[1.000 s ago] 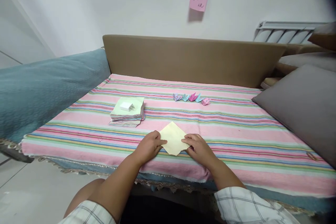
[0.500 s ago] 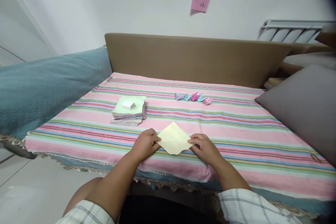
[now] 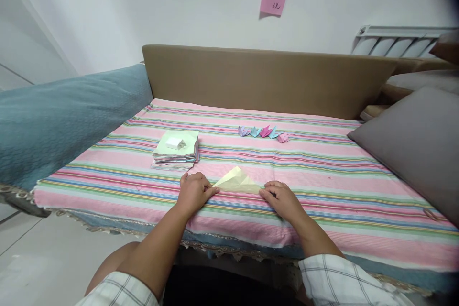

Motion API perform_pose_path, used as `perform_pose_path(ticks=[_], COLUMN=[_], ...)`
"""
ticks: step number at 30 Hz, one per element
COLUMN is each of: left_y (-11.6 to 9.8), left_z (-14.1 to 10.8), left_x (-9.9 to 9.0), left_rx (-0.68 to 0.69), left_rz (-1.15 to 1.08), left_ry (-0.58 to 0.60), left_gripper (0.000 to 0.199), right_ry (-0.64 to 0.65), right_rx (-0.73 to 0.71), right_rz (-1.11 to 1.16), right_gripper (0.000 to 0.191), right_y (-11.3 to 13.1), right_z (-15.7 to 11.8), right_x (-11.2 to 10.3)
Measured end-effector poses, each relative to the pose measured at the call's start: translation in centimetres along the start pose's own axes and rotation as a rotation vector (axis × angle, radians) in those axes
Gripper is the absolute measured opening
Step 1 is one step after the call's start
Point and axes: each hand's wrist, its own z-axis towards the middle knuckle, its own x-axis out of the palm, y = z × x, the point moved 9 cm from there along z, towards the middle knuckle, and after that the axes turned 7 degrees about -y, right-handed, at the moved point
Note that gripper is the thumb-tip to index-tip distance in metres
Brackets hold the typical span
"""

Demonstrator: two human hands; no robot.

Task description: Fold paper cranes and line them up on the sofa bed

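Note:
A sheet of pale yellow paper lies on the striped cloth near the front edge, folded into a triangle with its point away from me. Creases run across its face. My left hand pinches the paper's left corner between thumb and fingers. At the opposite corner, my right hand grips the paper in the same way, thumb on the near side. Beyond the hands, to the left, a stack of square paper carries a white plug adapter on its top sheet.
Several folded paper cranes stand in a row farther back. A grey cushion leans at the right. The striped cloth covers the seat, with a brown backrest behind and a blue armrest at left.
The yellow paper went from a diamond shape to a triangle as its near half folded away from me. Both hands stayed at its side corners.

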Motion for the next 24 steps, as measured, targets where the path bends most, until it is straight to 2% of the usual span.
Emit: perform_pose_path(ticks=[7,24], left_y=[0.51,0.15], left_z=[0.16,0.26], left_x=[0.33,0.39], left_rx=[-0.092,-0.109], left_rz=[0.015,0.032], left_ry=[-0.01,-0.005], left_gripper=[0.032,0.031], right_ry=[-0.092,-0.173], right_rx=[0.01,0.0], right_rz=[-0.063,-0.14], right_gripper=[0.037,0.032], right_y=[0.01,0.35], right_z=[0.31,0.32], right_x=[0.28,0.07])
